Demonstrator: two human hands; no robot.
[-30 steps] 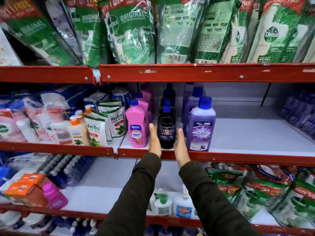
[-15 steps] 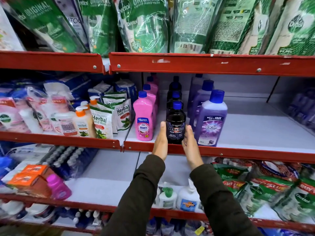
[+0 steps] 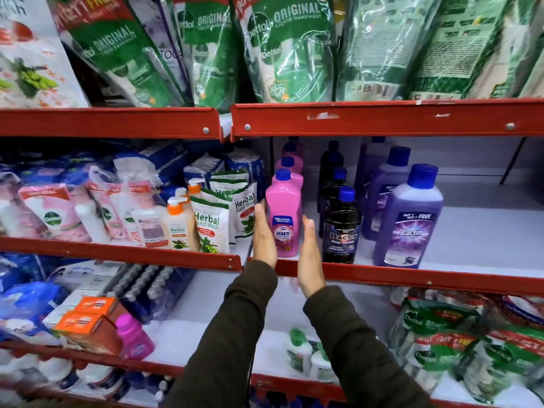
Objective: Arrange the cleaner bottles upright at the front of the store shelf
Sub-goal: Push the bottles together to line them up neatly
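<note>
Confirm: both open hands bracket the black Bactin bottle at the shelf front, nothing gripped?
Not quite. In the head view the left hand and right hand bracket the pink Shakti bottle; the black Bactin bottle stands to its right. Both hands are open, nothing gripped.

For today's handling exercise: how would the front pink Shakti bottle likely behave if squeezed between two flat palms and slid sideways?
The pink Shakti bottle looks like rigid plastic, so it should keep its shape. Being tall and narrow, it may tip if pushed near its blue cap. Its glossy sides could slip between open palms.
</note>
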